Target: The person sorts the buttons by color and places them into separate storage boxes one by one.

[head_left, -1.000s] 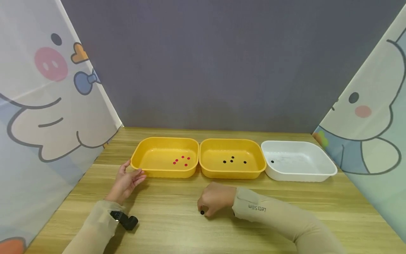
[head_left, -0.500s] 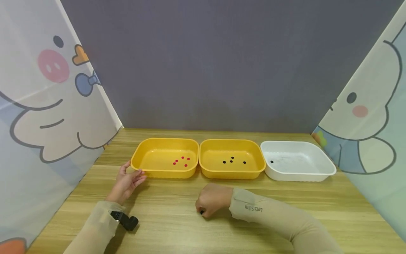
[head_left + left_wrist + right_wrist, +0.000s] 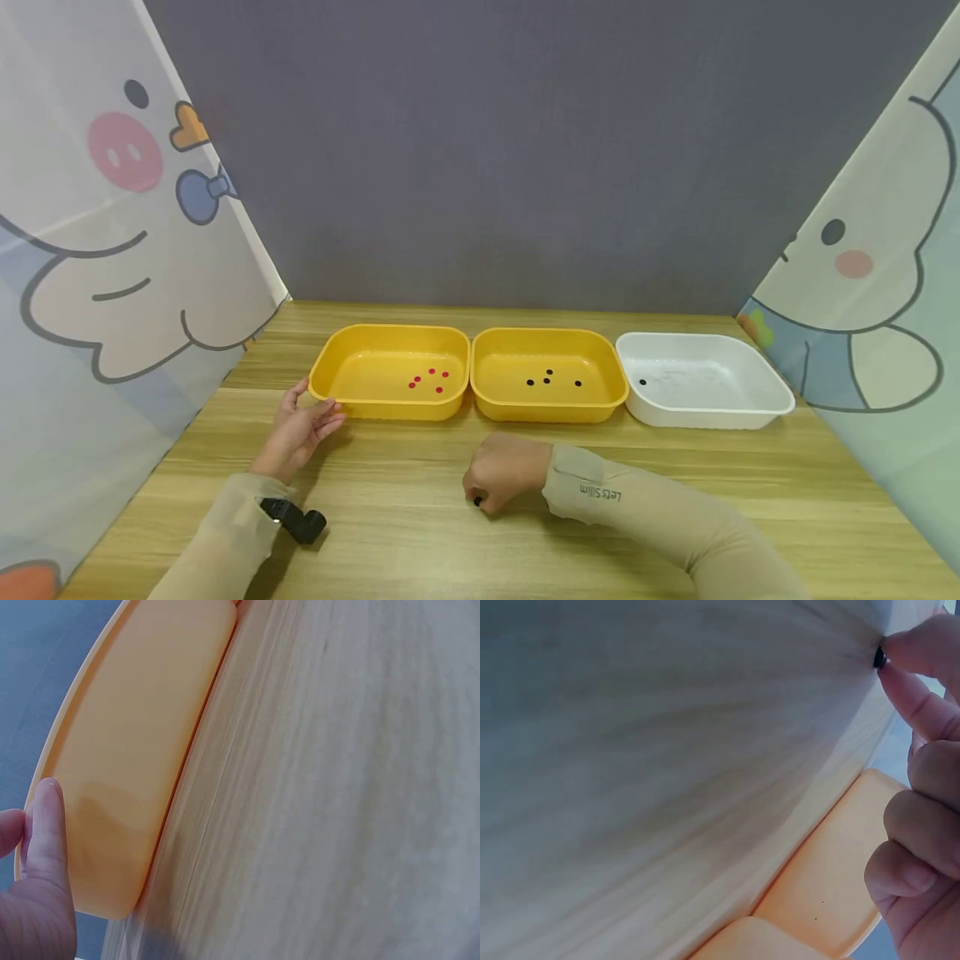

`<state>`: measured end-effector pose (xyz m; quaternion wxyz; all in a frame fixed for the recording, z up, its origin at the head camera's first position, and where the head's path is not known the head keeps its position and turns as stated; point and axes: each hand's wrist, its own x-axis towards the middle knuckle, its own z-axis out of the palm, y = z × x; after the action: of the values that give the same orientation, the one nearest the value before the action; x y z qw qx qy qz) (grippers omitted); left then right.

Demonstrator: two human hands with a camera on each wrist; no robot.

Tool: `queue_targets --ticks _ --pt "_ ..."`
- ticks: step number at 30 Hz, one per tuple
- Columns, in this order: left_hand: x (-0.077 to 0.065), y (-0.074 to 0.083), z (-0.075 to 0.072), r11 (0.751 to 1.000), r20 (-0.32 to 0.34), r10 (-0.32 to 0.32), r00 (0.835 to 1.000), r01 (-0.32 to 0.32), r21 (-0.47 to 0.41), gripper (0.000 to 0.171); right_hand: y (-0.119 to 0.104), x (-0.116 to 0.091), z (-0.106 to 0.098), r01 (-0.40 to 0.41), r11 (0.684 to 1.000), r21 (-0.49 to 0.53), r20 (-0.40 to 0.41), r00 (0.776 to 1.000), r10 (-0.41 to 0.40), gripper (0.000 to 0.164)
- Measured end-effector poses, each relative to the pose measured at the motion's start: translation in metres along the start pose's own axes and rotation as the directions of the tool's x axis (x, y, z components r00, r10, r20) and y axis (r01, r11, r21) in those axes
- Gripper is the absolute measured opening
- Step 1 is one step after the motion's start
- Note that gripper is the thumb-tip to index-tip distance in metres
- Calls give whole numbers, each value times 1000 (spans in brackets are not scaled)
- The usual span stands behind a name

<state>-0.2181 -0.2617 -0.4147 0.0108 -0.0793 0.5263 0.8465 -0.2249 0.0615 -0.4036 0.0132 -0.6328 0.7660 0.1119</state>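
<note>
My right hand (image 3: 504, 473) is over the wooden table in front of the middle tray. Its thumb and index finger pinch a small black disc (image 3: 880, 657) at the tabletop, while the other fingers are curled in. My left hand (image 3: 300, 429) holds the near left corner of the left yellow tray (image 3: 405, 410), and the left wrist view shows fingers (image 3: 49, 832) against its outer wall. Several small red discs (image 3: 439, 390) lie in that tray. The middle yellow tray (image 3: 547, 412) contains several black discs (image 3: 547, 381). A single black disc (image 3: 642, 382) is in the white tray (image 3: 720, 418).
All three trays stand side by side in a row across the wooden table (image 3: 397, 517). A grey panel (image 3: 480, 167) rises behind them, with printed cartoon cloths (image 3: 120, 275) at both sides. A black strap-on camera (image 3: 300, 523) is on my left wrist.
My right hand has shifted slightly left and its fingers have drawn in around the black disc, covering more of it. The left hand and the trays stay where they were.
</note>
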Motion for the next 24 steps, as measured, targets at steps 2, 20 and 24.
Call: queue_targets --ticks 2,20,24 --pt "0 0 0 1000 -6 1 1000 -1 6 83 0 1 -1 -1 1000 8 5 1000 1 4" --pt "-7 15 13 992 -71 -122 990 122 -7 77 -1 3 1 9 998 -58 -20 1000 -11 28" --pt "-6 15 14 992 -72 -129 989 129 -8 77 2 1 -1 -30 999 -14 -2 1000 30 22"
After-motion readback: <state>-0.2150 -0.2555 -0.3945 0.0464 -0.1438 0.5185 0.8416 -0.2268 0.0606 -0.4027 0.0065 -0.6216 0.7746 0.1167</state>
